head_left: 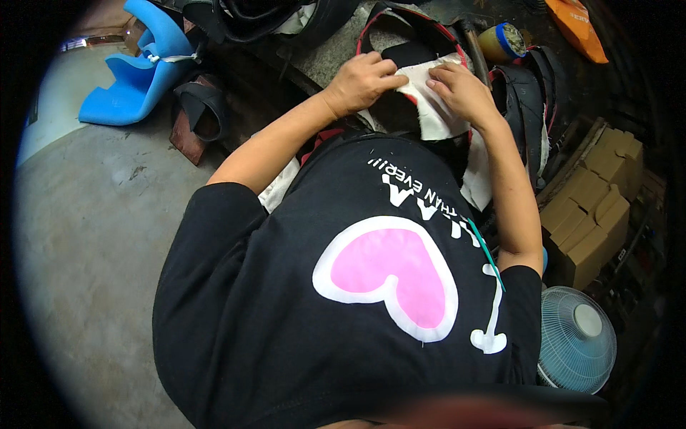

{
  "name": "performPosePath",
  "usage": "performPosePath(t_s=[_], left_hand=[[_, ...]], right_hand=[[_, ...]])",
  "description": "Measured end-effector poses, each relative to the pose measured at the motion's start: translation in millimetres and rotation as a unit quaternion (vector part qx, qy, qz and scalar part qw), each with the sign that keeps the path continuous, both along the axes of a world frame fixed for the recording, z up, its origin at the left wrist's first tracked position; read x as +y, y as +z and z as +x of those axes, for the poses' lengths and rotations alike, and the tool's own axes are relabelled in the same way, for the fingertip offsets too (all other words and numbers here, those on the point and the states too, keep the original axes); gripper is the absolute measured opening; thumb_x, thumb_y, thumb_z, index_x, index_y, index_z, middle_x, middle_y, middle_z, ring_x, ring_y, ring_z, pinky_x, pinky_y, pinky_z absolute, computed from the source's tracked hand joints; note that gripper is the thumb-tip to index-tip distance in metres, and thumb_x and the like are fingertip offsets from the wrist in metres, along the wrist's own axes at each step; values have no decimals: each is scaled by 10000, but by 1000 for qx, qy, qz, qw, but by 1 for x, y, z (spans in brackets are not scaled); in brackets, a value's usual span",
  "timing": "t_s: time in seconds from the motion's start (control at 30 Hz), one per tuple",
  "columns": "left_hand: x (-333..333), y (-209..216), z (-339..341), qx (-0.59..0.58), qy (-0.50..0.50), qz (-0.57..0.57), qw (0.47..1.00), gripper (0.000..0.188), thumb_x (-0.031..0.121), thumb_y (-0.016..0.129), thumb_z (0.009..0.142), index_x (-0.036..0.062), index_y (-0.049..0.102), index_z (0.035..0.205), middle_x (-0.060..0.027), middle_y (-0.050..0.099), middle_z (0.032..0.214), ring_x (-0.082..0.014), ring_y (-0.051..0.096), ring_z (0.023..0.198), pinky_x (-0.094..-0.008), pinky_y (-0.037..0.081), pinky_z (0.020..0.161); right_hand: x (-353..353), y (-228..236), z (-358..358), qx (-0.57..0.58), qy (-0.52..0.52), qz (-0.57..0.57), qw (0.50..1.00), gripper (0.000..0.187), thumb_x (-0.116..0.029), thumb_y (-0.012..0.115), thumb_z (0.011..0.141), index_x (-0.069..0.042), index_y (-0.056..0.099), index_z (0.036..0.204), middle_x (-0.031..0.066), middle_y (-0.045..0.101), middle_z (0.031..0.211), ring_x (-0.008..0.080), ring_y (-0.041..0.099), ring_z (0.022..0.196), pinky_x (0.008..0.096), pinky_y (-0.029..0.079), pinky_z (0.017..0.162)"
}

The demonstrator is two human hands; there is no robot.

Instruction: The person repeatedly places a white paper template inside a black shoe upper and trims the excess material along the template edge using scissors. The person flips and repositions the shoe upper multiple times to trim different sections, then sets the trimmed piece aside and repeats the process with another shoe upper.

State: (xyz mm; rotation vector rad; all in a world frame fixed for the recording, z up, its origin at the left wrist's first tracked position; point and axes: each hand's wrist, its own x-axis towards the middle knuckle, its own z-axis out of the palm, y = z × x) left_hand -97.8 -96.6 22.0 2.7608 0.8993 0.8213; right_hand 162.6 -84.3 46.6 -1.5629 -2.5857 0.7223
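Note:
A piece of white cloth [437, 118] lies against a black piece with a red edge in front of my body. My left hand [366, 82] is closed, its fingertips pinching at the cloth's upper left edge. On the other side, my right hand [461, 91] has its fingers bent over the cloth's upper right part, the thumb pressed onto it. Behind both hands a black strip with red edging [371, 25] curves up in a loop. The lower end of the cloth hangs near my shirt.
Blue foam sheet [139, 86] stands tied at the left. A yellow tub with a blue rim [504, 41] and an orange bag [577, 28] lie at the far right. Black curved strips [525, 93], cardboard boxes [589, 214] and a fan [577, 339] line the right side.

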Motion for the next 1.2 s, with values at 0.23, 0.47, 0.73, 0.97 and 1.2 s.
performPosePath(t_s=[0.23,0.47,0.73,0.97,1.2], left_hand=[[38,73,0,-284,70,-169,941,178,62,646,859,115,666,1027,-72,637,896,-219,635,751,-294,517,688],[69,95,-7,-277,-131,-614,727,448,185,735,799,-12,618,1184,-8,647,1076,-90,571,1001,-259,435,926],[74,117,3,-82,-72,-639,762,504,254,713,862,-42,564,1242,-126,666,1106,-186,615,997,-297,479,882],[78,102,-7,-180,-32,-264,947,600,52,626,879,79,418,1440,-153,621,1270,-239,582,1185,-321,427,1020],[95,72,-18,-84,176,-317,928,625,-22,587,832,243,511,1393,-189,632,1231,-309,640,1094,-354,480,944]], right_hand=[[1,56,63,624,-214,-309,686,611,-522,527,934,19,616,1204,68,591,1274,154,541,1140,290,404,988],[-9,67,46,568,-214,-229,761,268,-50,705,846,-13,668,1109,9,687,1046,104,636,928,259,487,870],[-12,56,20,604,-214,-190,744,292,-16,695,849,11,653,1136,25,680,1036,100,616,924,256,485,861],[21,59,49,308,-242,54,919,152,-154,746,824,-56,706,933,24,671,726,61,584,644,234,470,606],[16,26,32,-266,-10,51,963,164,-237,711,731,-82,732,780,144,714,825,306,710,789,433,565,680]])
